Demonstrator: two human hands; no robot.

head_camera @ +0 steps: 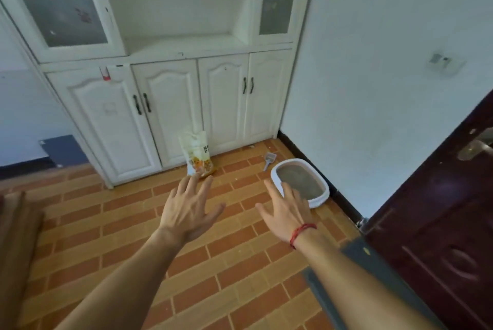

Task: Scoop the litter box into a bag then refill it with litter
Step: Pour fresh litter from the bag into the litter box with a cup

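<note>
both hands out in front, palms down, held over the floor (240, 263), which is orange brick-pattern tile. left hand (186, 209): fingers straight and spread, thumb out to the side, holding nothing. right hand (285, 212): the same, fingers extended and fanned, nothing in it. red string bracelet (302, 233) on the right wrist. forearms bare.

litter box (318, 200): white oval tray with a raised rim, on the floor against the dark baseboard of the right-hand wall (373, 62), near the corner. grey litter (301, 180) fills its inside. in the frame the right fingertips overlap its near rim; cannot tell whether they touch it or sit above it.

scoop (269, 160): small, grey, lying flat on the tiles just behind the box, towards the cabinet, apart from the rim.

litter bag (197, 154): white and orange printed pack, standing upright and leaning on a lower door of the white cabinet (170, 105), top crumpled. the left fingertips line up with its base in the frame; contact cannot be judged.

cabinet: four lower panel doors with dark handles, glass-fronted upper doors either side of an open shelf. a red clip (105, 73) hangs at the top of the leftmost lower door.

dark brown door (440, 223) stands open at right, brass handle (473, 148) showing. wall socket (444, 61) above it on the wall.
</note>
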